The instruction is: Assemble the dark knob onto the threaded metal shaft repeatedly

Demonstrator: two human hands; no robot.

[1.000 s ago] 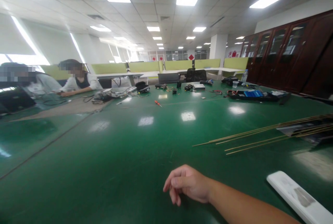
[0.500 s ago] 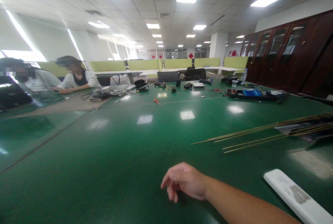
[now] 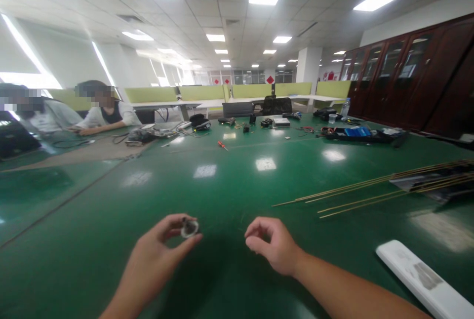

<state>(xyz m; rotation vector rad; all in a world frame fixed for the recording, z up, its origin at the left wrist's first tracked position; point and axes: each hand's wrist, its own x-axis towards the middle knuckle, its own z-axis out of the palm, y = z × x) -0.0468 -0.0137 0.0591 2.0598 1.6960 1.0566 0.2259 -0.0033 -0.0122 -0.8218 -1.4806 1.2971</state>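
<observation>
We are pinching a small, round, pale-rimmed, dark-centred object (image 3: pixel 190 229) between the thumb and fingers of our left hand (image 3: pixel 157 250), over the glossy green tabletop (image 3: pixel 222 188). Blur is hiding its material; we are judging it light and stiff, best held by opposite edges. Our right hand (image 3: pixel 276 247) is curling loosely, contents unclear.

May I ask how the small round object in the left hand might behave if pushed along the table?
The small round object might roll if stood on edge, given its circular pale outline. It is probably light, as the left hand holds it in a pinch. Laid flat, it may slide easily, as the green tabletop looks glossy.
</observation>
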